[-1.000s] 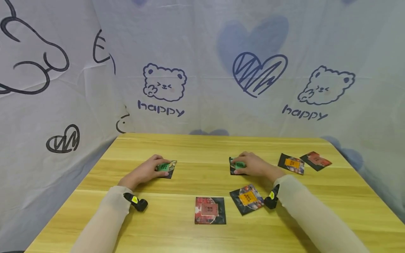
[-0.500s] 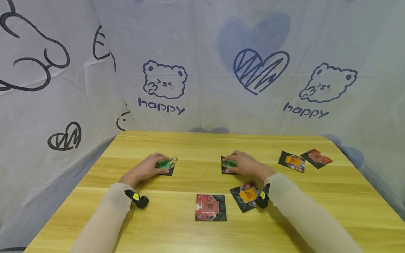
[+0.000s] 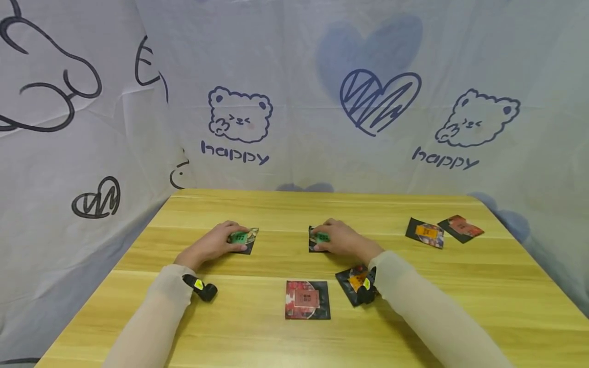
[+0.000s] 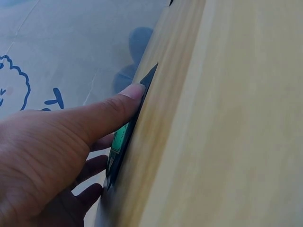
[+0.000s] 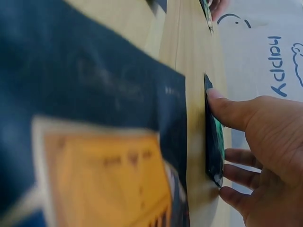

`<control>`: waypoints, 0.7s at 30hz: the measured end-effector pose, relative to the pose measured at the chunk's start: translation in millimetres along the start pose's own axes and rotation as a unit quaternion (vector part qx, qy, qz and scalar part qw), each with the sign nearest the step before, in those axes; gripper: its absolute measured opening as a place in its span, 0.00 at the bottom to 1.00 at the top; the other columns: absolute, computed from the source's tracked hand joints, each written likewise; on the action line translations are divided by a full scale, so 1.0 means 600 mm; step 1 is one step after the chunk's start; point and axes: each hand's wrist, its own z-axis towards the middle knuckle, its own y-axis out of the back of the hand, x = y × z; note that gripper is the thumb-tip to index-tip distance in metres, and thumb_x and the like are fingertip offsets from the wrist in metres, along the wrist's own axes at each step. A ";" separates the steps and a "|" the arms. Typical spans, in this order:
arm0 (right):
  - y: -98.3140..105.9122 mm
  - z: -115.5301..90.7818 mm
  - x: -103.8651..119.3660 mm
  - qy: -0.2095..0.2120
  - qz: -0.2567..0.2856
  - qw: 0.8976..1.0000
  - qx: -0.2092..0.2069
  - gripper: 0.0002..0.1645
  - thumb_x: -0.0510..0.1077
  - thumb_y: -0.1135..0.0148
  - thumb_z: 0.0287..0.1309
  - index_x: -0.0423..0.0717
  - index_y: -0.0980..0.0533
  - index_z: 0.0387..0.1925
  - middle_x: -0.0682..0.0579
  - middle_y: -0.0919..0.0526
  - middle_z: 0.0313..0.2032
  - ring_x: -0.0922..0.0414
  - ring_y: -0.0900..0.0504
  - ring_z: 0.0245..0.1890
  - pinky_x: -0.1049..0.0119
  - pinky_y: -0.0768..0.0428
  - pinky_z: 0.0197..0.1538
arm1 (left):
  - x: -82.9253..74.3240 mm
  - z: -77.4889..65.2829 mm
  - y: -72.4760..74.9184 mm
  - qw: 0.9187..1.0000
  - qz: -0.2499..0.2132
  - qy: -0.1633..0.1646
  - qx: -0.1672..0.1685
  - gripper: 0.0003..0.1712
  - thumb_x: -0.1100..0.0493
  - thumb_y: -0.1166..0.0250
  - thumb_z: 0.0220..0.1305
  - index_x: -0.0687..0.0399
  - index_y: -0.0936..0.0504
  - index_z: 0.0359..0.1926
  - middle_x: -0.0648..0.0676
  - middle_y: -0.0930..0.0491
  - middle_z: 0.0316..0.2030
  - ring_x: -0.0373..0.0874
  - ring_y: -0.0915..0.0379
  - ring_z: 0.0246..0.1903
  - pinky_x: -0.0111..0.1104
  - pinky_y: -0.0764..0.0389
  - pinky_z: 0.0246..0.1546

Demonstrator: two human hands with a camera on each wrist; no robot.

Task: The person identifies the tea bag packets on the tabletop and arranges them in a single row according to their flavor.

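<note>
A flat black sachet with a green label point(image 3: 240, 238) lies on the table under my left hand point(image 3: 210, 247), thumb on its near edge and fingers towards its far side. In the left wrist view the thumb and fingers grip that sachet point(image 4: 119, 138) at its edges. To the right, a similar green-labelled sachet point(image 3: 323, 237) lies flat, held between thumb and fingers of my right hand point(image 3: 347, 240). The right wrist view shows the thumb on one edge of this sachet point(image 5: 214, 135) and the fingertips along another. A gap of bare wood separates the two sachets.
A red-labelled sachet point(image 3: 307, 300) lies near the front middle. Beside it an orange-labelled sachet point(image 3: 349, 286) is partly hidden by my right wrist camera. Further right lie another orange-labelled sachet point(image 3: 425, 233) and a red-labelled one point(image 3: 461, 228). A printed cloth point(image 3: 294, 102) hangs behind the table.
My right hand has slid its green-labelled sachet leftward across the table, nearer the other one. The right wrist now covers part of the orange-labelled sachet. My left hand has stayed in place.
</note>
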 end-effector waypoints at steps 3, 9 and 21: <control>-0.001 0.004 0.009 -0.001 0.006 1.000 0.002 0.30 0.57 0.40 0.66 0.56 0.29 0.67 0.42 0.33 0.63 0.44 0.30 0.59 0.48 0.27 0.56 | 0.000 0.000 0.000 1.000 0.002 0.001 0.000 0.33 0.45 0.33 0.64 0.53 0.26 0.66 0.64 0.33 0.62 0.63 0.38 0.62 0.57 0.36 0.61; 0.000 0.012 0.030 0.001 0.008 1.000 0.009 0.31 0.59 0.39 0.65 0.59 0.29 0.67 0.43 0.33 0.62 0.46 0.30 0.58 0.51 0.27 0.55 | 0.002 0.004 -0.002 1.000 0.005 0.002 -0.006 0.33 0.45 0.33 0.64 0.52 0.26 0.66 0.64 0.33 0.62 0.63 0.38 0.62 0.57 0.36 0.61; -0.011 0.028 0.069 0.012 0.023 1.000 0.012 0.30 0.59 0.39 0.65 0.59 0.28 0.66 0.45 0.32 0.61 0.47 0.30 0.57 0.53 0.26 0.53 | 0.003 -0.001 -0.003 1.000 0.004 0.004 -0.004 0.33 0.46 0.34 0.64 0.52 0.26 0.66 0.65 0.34 0.63 0.64 0.40 0.63 0.58 0.37 0.61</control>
